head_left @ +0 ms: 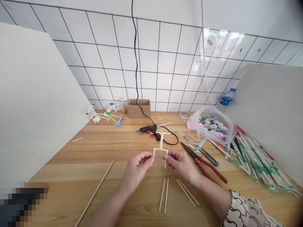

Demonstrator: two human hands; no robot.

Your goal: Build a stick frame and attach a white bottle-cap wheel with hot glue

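Note:
Between my two hands is a small frame of pale wooden sticks [161, 142], with a forked lower end and a crossbar on top. My left hand [138, 168] pinches its left prong, and my right hand [181, 164] pinches the right prong. Just beyond the frame a black glue gun [148, 128] with an orange trigger lies on its side. Several short sticks [166, 195] rest on the table below my hands. Pliers with red handles [205, 167] lie right of my right hand, beside a utility knife [209, 157].
A long stick [96, 192] lies at the left. Small stick models with bottle caps [108, 113] stand at the back left, near a cardboard box [139, 108]. On the right are a plastic bag of caps [194, 121], bundled sticks [260, 160] and a water bottle [227, 97]. White panels flank the table.

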